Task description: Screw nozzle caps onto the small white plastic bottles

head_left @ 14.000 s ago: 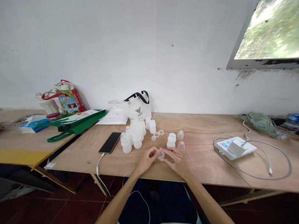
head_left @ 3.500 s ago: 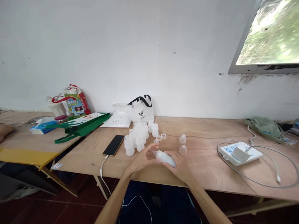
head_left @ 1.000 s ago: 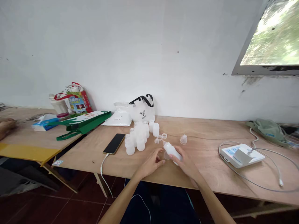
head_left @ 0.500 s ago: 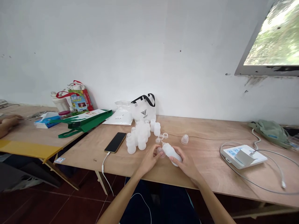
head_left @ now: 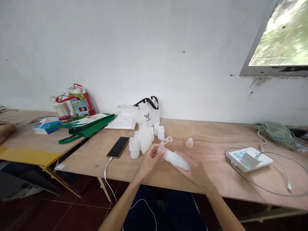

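Observation:
In the head view my right hand (head_left: 192,165) is wrapped round a white translucent baby bottle (head_left: 179,160), tilted with its neck up and to the left. My left hand (head_left: 152,157) pinches a clear dome cap (head_left: 163,151), which sits over the bottle's top end. Just beyond my hands lie clear collar rings (head_left: 169,139). A group of several similar white bottles (head_left: 145,142) stands to the left of them. Another clear dome cap (head_left: 189,142) rests on the table, further right.
A phone (head_left: 117,147) on a cable lies left of the bottles. White bags (head_left: 149,112) lean near the wall. At right are a white power strip (head_left: 250,158) with cables and a green cloth cap (head_left: 278,134). A co-worker's hand (head_left: 6,131) shows at far left.
My left hand has brought the dome cap up onto the bottle's top end; before, it was held beside the bottle. The bottle now lies more level.

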